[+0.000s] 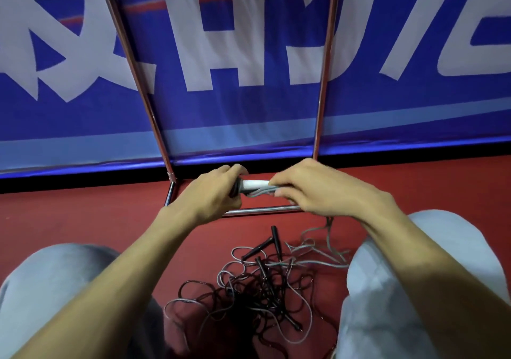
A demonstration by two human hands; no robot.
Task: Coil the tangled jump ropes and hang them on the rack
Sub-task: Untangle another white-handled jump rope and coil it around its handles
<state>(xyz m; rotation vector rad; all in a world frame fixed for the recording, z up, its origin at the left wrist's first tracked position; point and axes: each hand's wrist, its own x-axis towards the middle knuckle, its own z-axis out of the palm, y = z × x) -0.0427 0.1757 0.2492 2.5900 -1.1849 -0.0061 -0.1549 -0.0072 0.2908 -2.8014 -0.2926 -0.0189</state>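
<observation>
My left hand (214,190) grips one end of a white jump-rope handle (255,184), with grey cord bunched along it. My right hand (312,188) pinches the grey cord (260,193) at the handle's other end. From under the right hand the grey cord trails down to the floor. A tangled pile of jump ropes (257,284) lies on the red floor between my knees, black and grey cords mixed, with black handles (264,245) sticking out on top. The chrome rack (322,88) stands just beyond my hands, its two uprights rising out of view.
The rack's low crossbar (262,210) runs along the floor right under my hands. A blue banner (249,115) with large white characters hangs behind the rack. My grey-trousered knees (431,275) flank the rope pile on both sides.
</observation>
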